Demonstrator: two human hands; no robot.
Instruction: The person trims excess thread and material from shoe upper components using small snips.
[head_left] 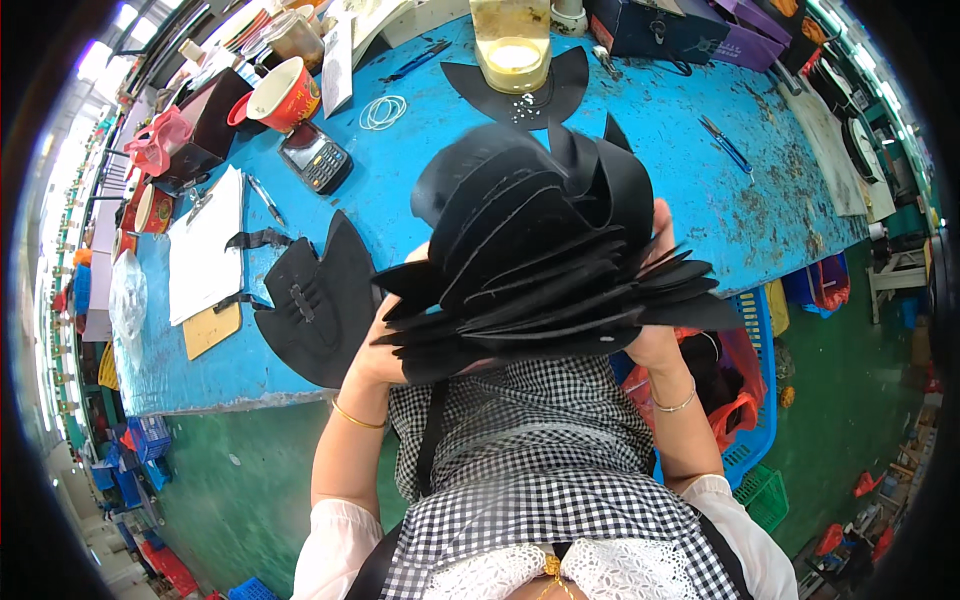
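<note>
A thick stack of black shoe-upper pieces (540,270) is held up between my two hands, over the table's near edge. The pieces fan apart at their lower ends, and the top of the stack is blurred. My left hand (388,335) grips the stack's left side, its fingers partly hidden behind the pieces. On the right side my right hand (655,300) is closed around the stack, fingers up along its far edge. Left of the stack, another black upper piece (320,300) lies flat on the blue table. One more black piece (560,90) lies farther back beneath a glue container (512,55).
The blue table (400,180) carries a handheld device (316,160), a clipboard with paper (207,250), a pen (266,199), a red bowl (285,95) and blue-handled snips (727,145). A blue basket (757,400) with bags stands below the table at right.
</note>
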